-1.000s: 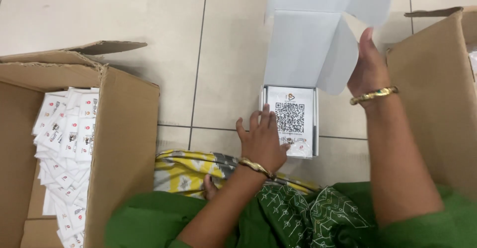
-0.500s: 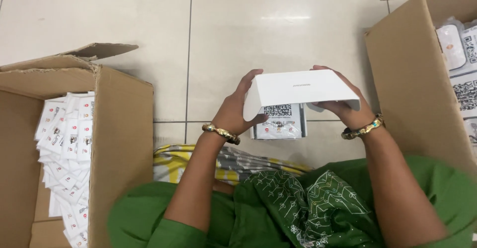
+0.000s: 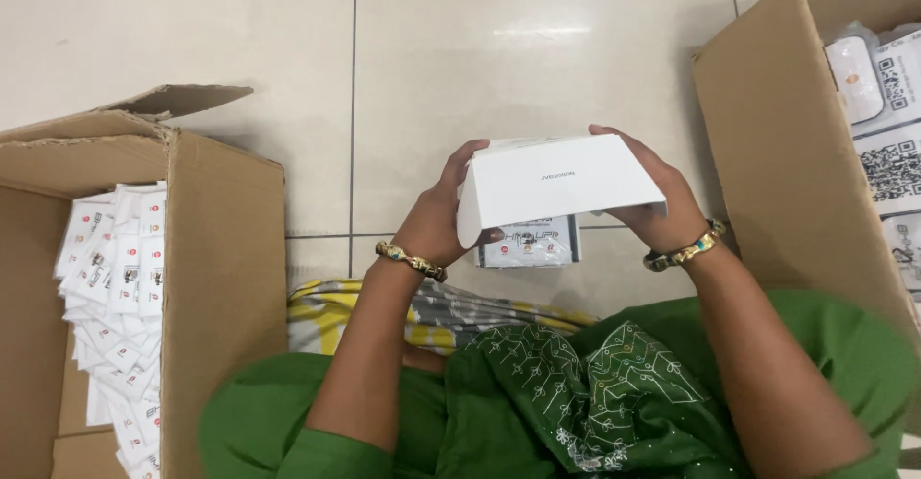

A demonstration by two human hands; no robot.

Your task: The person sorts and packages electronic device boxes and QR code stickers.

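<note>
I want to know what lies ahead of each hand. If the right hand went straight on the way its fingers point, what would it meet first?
The right hand points leftward along the white box it grips, so probably the left hand on the other end; depth is unclear.

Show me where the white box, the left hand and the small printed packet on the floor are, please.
white box (image 3: 556, 184), head view, middle of its broad white face.
left hand (image 3: 436, 222), head view, back of the hand gripping the box's left end.
small printed packet (image 3: 530, 246), head view, printed face showing below the box.

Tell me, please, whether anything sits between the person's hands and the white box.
Nothing visible does: the left hand and right hand grip the white box directly at its two ends, above a printed packet on the floor.
</note>
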